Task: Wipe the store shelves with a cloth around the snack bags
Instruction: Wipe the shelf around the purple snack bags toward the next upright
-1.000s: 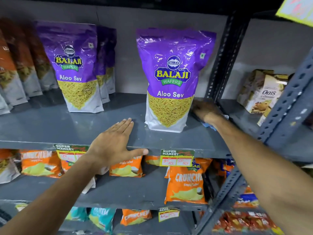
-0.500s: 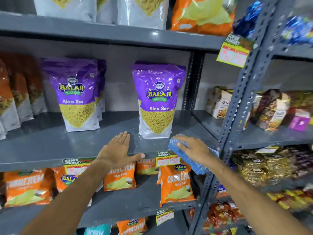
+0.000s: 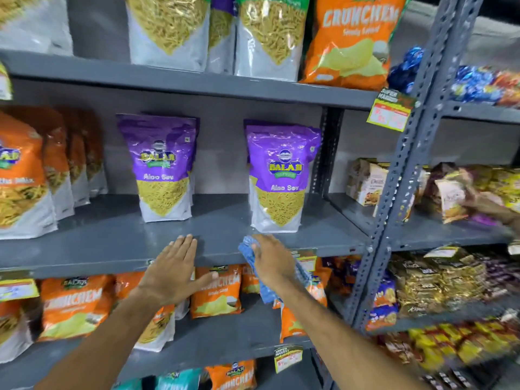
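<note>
Hands: two, left hand and right hand
Blue cloth: one, under right hand
Purple snack bags on the gray shelf: two in front, left purple bag and right purple bag

Blue cloth mostly hidden under right hand — only edges show, so the hold on it can't be read. Top-shelf bags cut off by upper edge, brand names gone. Far-right packets blurred w/ motion; a hand-like shape at right edge too smeared to tell. Price tags unreadable. Both forearms cut by bottom edge.
</note>
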